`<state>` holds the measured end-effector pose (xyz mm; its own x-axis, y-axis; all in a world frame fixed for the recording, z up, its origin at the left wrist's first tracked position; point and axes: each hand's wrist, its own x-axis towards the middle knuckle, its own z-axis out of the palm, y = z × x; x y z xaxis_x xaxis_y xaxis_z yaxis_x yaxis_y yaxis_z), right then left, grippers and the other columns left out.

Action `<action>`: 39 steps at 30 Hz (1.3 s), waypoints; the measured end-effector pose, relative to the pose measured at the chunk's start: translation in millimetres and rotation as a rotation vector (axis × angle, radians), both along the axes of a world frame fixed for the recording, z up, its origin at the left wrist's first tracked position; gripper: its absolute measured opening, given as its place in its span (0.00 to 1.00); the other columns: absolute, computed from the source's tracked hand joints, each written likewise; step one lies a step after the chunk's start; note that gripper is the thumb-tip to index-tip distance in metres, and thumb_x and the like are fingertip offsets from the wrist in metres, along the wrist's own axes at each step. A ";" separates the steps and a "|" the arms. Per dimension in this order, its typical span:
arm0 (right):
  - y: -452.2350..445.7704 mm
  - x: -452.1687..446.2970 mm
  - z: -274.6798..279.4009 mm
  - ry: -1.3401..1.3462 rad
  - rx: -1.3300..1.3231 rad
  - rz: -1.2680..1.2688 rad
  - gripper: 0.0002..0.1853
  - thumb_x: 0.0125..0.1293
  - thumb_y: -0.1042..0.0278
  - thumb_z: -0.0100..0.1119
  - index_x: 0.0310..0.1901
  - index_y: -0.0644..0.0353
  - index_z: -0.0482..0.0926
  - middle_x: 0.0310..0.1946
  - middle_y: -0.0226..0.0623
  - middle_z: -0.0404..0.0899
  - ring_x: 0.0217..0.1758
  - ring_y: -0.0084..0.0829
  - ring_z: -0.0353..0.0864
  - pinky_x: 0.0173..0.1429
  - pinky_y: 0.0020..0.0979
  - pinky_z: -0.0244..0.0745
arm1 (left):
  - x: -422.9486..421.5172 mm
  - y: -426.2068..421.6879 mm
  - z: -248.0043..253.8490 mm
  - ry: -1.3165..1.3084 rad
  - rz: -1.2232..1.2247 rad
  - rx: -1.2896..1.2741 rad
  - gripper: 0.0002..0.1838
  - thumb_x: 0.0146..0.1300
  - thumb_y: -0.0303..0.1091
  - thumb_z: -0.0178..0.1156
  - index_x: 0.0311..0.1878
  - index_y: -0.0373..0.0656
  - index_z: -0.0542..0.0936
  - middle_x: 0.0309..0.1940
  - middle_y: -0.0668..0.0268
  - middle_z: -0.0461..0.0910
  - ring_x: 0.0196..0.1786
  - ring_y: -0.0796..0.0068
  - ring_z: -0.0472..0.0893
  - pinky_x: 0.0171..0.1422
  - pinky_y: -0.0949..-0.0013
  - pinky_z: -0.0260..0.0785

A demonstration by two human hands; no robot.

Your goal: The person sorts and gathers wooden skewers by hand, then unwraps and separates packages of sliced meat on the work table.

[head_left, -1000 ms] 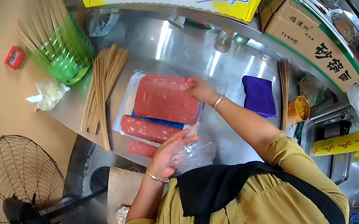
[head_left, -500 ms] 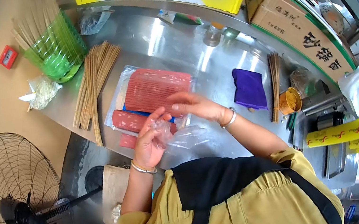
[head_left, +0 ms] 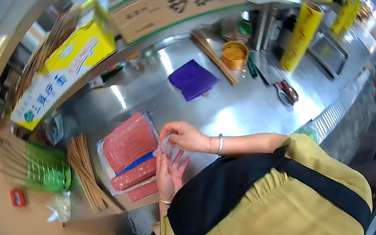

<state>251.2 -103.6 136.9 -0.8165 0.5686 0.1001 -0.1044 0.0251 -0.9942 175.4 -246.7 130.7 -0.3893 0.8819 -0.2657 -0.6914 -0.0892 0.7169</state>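
Note:
My right hand (head_left: 185,138) is closed, its fingers pinching a crumpled clear plastic glove (head_left: 167,147). Just below, my left hand (head_left: 170,175) has its fingers spread, with the fingertips close to the plastic; whether they touch it is hard to tell. To the left of both hands, rows of thin red meat sticks (head_left: 129,143) lie on clear plastic sheeting. A thicker roll of white-flecked red meat (head_left: 134,175) lies nearer me, with a blue strip (head_left: 135,163) between. Bamboo skewers (head_left: 86,173) are heaped farther left.
A purple cloth (head_left: 194,80) lies on the steel counter (head_left: 143,91). Beyond it are more skewers (head_left: 214,57) and a yellow-orange tub (head_left: 235,55). Scissors (head_left: 286,94) sit at the right, near a yellow film roll (head_left: 301,36). A green container (head_left: 46,167) of skewers stands left.
My view has swung to the right. The clear plastic hung from my left hand; now my right hand pinches it, and my left fingers are spread.

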 end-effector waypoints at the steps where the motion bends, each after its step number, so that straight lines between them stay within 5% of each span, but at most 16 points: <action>1: -6.8 6.9 2.4 0.010 0.202 -0.077 0.11 0.57 0.79 0.47 0.39 0.59 0.77 0.36 0.29 0.74 0.38 0.23 0.73 0.41 0.25 0.70 | 5.7 1.4 -2.3 -0.070 -0.060 0.061 0.20 0.71 0.39 0.43 0.64 0.45 0.61 0.60 0.63 0.66 0.58 0.64 0.70 0.63 0.57 0.65; 2: -13.0 13.3 4.9 0.019 0.193 -0.114 0.11 0.57 0.79 0.47 0.39 0.59 0.77 0.36 0.29 0.74 0.38 0.23 0.73 0.41 0.25 0.70 | 12.0 3.5 -1.0 -0.143 -0.118 0.119 0.21 0.72 0.42 0.41 0.64 0.46 0.61 0.61 0.64 0.65 0.59 0.63 0.69 0.63 0.55 0.65; 4: -24.0 25.7 9.8 0.131 0.690 -0.206 0.09 0.52 0.73 0.52 0.37 0.59 0.76 0.36 0.40 0.73 0.43 0.42 0.71 0.47 0.39 0.67 | 22.5 4.6 1.3 -0.138 -0.175 0.091 0.21 0.72 0.44 0.40 0.63 0.45 0.62 0.61 0.63 0.65 0.61 0.64 0.68 0.64 0.56 0.63; 6: -27.3 42.7 14.8 0.149 0.934 -0.207 0.10 0.53 0.69 0.55 0.39 0.58 0.74 0.36 0.38 0.71 0.44 0.43 0.70 0.48 0.43 0.66 | 29.6 3.4 -4.1 -0.223 -0.117 0.089 0.21 0.71 0.44 0.40 0.62 0.44 0.63 0.62 0.63 0.64 0.61 0.67 0.69 0.65 0.59 0.62; 11: -26.1 105.9 3.5 0.093 0.810 -0.104 0.13 0.54 0.67 0.57 0.42 0.55 0.72 0.36 0.38 0.70 0.43 0.43 0.72 0.44 0.41 0.68 | 52.3 2.0 -7.7 -0.216 -0.241 0.094 0.17 0.70 0.40 0.41 0.57 0.44 0.69 0.54 0.66 0.73 0.63 0.68 0.66 0.68 0.60 0.57; 14: -10.7 154.7 -13.9 -0.062 0.655 -0.094 0.13 0.54 0.68 0.56 0.43 0.54 0.72 0.36 0.39 0.70 0.40 0.41 0.74 0.42 0.39 0.70 | 85.9 23.4 1.7 -0.217 -0.521 0.016 0.18 0.69 0.40 0.45 0.58 0.44 0.69 0.55 0.66 0.72 0.61 0.68 0.67 0.66 0.61 0.60; 19: 13.3 313.8 -19.7 -0.025 0.409 -0.935 0.16 0.50 0.78 0.55 0.43 0.59 0.73 0.42 0.39 0.72 0.48 0.39 0.73 0.53 0.31 0.69 | 141.5 61.4 7.3 0.043 -0.640 -0.239 0.19 0.68 0.38 0.49 0.60 0.43 0.67 0.56 0.65 0.70 0.56 0.70 0.70 0.63 0.64 0.62; 22: 2.6 427.3 -5.2 -0.315 0.719 -1.486 0.15 0.49 0.78 0.57 0.41 0.60 0.74 0.43 0.42 0.72 0.47 0.41 0.74 0.51 0.34 0.71 | 159.4 77.9 -4.5 0.034 -0.685 -0.299 0.19 0.68 0.38 0.49 0.60 0.43 0.67 0.54 0.65 0.71 0.54 0.71 0.72 0.62 0.65 0.63; 24: -5.7 484.1 -17.1 -0.504 0.729 -1.690 0.15 0.48 0.76 0.58 0.41 0.60 0.75 0.44 0.43 0.72 0.49 0.42 0.73 0.53 0.36 0.70 | 172.1 86.6 -6.0 0.035 -0.673 -0.336 0.19 0.68 0.37 0.49 0.60 0.43 0.67 0.52 0.65 0.72 0.53 0.71 0.72 0.61 0.66 0.64; 26: 3.3 537.5 -91.0 -0.564 0.706 -1.723 0.18 0.50 0.70 0.60 0.45 0.60 0.75 0.46 0.44 0.72 0.51 0.43 0.73 0.54 0.36 0.69 | 177.3 94.3 -9.8 0.091 -0.654 -0.366 0.19 0.68 0.37 0.49 0.60 0.43 0.67 0.52 0.65 0.72 0.52 0.72 0.73 0.61 0.66 0.64; 28: 14.1 576.6 -182.5 -1.059 0.566 -1.683 0.21 0.55 0.62 0.61 0.49 0.61 0.74 0.48 0.46 0.72 0.51 0.43 0.73 0.54 0.34 0.70 | 183.5 99.6 -8.0 0.120 -0.642 -0.406 0.19 0.68 0.37 0.49 0.59 0.43 0.67 0.52 0.65 0.72 0.52 0.73 0.72 0.60 0.66 0.65; 29: 17.7 593.0 -213.4 -1.064 0.556 -1.662 0.21 0.55 0.62 0.61 0.49 0.61 0.74 0.48 0.46 0.72 0.51 0.43 0.73 0.54 0.34 0.70 | 189.3 102.5 -2.9 0.160 -0.605 -0.433 0.18 0.68 0.38 0.49 0.59 0.43 0.67 0.52 0.65 0.72 0.52 0.74 0.72 0.60 0.67 0.65; 32: 35.1 628.7 -258.0 -0.962 0.106 -1.970 0.25 0.58 0.57 0.61 0.53 0.65 0.71 0.48 0.47 0.74 0.53 0.39 0.74 0.59 0.29 0.67 | 198.7 99.0 5.1 0.209 -0.483 -0.491 0.18 0.68 0.38 0.50 0.58 0.43 0.68 0.50 0.66 0.73 0.51 0.74 0.74 0.59 0.69 0.66; 34: 39.3 645.3 -266.4 -0.303 -0.403 -2.111 0.22 0.60 0.56 0.59 0.48 0.66 0.73 0.39 0.42 0.77 0.44 0.33 0.77 0.50 0.28 0.71 | 194.7 85.3 2.4 0.209 -0.367 -0.462 0.17 0.68 0.38 0.50 0.57 0.44 0.69 0.49 0.66 0.75 0.50 0.75 0.75 0.58 0.70 0.67; 36: 20.4 657.7 -288.6 -0.353 -0.771 -1.874 0.16 0.60 0.56 0.58 0.40 0.63 0.75 0.30 0.35 0.77 0.31 0.28 0.76 0.33 0.29 0.70 | 192.2 65.2 0.4 0.176 -0.267 -0.506 0.17 0.68 0.37 0.51 0.57 0.43 0.69 0.49 0.65 0.75 0.50 0.74 0.75 0.58 0.69 0.67; 39: 0.1 629.8 -288.6 -0.687 -0.920 -1.431 0.14 0.61 0.57 0.55 0.39 0.59 0.75 0.20 0.33 0.72 0.18 0.27 0.69 0.21 0.30 0.64 | 201.5 41.4 -3.8 0.126 -0.054 -0.533 0.15 0.67 0.35 0.52 0.55 0.41 0.71 0.50 0.64 0.75 0.51 0.74 0.75 0.58 0.68 0.67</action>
<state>881.0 -103.5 -151.8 0.5300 0.4588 -0.7131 -0.1123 -0.7956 -0.5953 377.0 -205.3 126.9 -0.4048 0.6572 -0.6358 -0.5912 0.3424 0.7302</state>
